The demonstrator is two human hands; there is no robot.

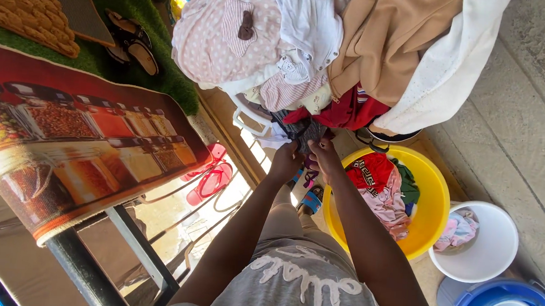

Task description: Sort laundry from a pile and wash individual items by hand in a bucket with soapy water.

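1. The left hand (285, 162) and right hand (325, 158) meet side by side, each grip closed on a small dark patterned cloth (305, 133).
2. That cloth hangs from the bottom of a big heap of pink, white and tan laundry (332, 47).
3. Just right of the hands, a round yellow plastic basin (434, 204) holds red and pink clothes.
4. A white bucket (495, 248) stands beside the basin.

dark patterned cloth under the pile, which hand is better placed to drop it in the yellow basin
Right, probably. Both hands grip the dark patterned cloth, but the right hand is beside the round yellow plastic basin, while the left hand is on the far side.
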